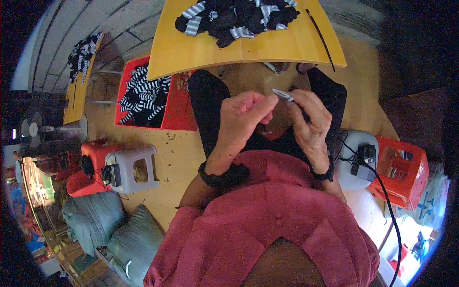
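Observation:
In front of my lap, my right hand (pixel 311 117) has its fingers closed on a small silver-grey looped tool (pixel 282 94), which looks like thread snips. The narrow end of the tool points toward my left hand (pixel 245 117). That hand is closed, thumb against forefinger, close beside the tool; whatever lies in the pinch is too small to make out. Beyond both hands, a pile of black fabric pieces with grey-and-white striped parts (pixel 229 21) lies on the yellow wooden table (pixel 267 48).
A thin black rod (pixel 320 38) lies at the table's right. Left of my legs, a red box (pixel 179 107) holds striped fabric pieces (pixel 146 95). Stools flank me: a grey one (pixel 138 165) at left, a pale one (pixel 351 165) and a red one (pixel 406 167) at right. A black cable (pixel 389 205) hangs at right.

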`<action>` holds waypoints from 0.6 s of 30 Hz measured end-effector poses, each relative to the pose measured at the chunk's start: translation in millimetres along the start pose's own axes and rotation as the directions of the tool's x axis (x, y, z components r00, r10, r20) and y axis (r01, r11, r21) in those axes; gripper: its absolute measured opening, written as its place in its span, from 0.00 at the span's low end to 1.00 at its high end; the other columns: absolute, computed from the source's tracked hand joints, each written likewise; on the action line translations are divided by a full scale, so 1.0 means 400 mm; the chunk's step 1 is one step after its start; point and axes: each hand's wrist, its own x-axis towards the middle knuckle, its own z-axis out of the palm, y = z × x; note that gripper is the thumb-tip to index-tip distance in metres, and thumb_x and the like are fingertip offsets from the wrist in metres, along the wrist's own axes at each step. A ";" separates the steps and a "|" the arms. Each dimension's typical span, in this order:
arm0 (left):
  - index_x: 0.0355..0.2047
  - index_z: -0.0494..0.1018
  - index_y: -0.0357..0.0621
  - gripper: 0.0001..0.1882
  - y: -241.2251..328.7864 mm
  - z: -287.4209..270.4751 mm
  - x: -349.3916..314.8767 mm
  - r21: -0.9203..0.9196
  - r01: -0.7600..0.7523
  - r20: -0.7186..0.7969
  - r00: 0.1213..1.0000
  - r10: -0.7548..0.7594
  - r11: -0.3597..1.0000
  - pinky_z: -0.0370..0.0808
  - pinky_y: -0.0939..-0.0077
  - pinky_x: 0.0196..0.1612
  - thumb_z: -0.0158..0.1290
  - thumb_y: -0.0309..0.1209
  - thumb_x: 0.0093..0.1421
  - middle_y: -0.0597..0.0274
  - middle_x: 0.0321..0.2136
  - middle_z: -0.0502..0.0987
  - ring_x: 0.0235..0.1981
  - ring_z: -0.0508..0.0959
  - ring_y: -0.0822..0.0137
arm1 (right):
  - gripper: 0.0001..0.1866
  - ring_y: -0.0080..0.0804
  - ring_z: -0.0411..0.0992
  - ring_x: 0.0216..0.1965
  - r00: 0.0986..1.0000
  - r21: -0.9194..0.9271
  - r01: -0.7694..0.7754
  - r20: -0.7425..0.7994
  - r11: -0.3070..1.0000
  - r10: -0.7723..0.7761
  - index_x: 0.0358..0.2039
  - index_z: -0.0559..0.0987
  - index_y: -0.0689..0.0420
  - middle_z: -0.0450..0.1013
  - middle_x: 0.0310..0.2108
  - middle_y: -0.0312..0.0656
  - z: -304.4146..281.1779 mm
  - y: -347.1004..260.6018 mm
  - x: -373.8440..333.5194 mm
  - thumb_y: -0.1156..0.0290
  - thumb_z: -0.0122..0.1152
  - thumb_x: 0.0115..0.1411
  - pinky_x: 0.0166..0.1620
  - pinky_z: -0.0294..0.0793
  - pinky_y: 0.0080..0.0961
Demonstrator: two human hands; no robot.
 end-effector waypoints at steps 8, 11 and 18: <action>0.26 0.75 0.35 0.10 -0.035 0.005 0.018 -0.115 0.064 0.008 0.998 -0.064 0.991 0.69 0.82 0.26 0.54 0.31 0.54 0.64 0.20 0.75 0.21 0.73 0.75 | 0.11 0.44 0.72 0.30 0.993 0.037 -0.026 0.115 0.999 0.022 0.34 0.77 0.63 0.73 0.29 0.48 0.001 -0.006 -0.022 0.81 0.59 0.47 0.33 0.72 0.30; 0.28 0.75 0.35 0.09 -0.043 0.001 0.017 -0.072 0.055 0.048 0.998 -0.051 0.996 0.69 0.83 0.27 0.55 0.30 0.54 0.64 0.21 0.76 0.22 0.73 0.76 | 0.10 0.35 0.74 0.31 0.911 0.275 -0.400 0.222 0.874 0.347 0.35 0.77 0.63 0.75 0.31 0.44 -0.014 -0.025 -0.037 0.78 0.60 0.50 0.32 0.73 0.25; 0.28 0.76 0.37 0.06 -0.049 -0.008 0.014 0.162 -0.026 0.177 0.984 -0.003 0.986 0.69 0.84 0.28 0.54 0.28 0.55 0.66 0.22 0.76 0.24 0.73 0.78 | 0.10 0.24 0.74 0.27 0.691 0.378 -0.719 0.475 0.584 0.545 0.37 0.77 0.62 0.76 0.29 0.40 -0.028 -0.038 -0.016 0.73 0.59 0.55 0.29 0.75 0.18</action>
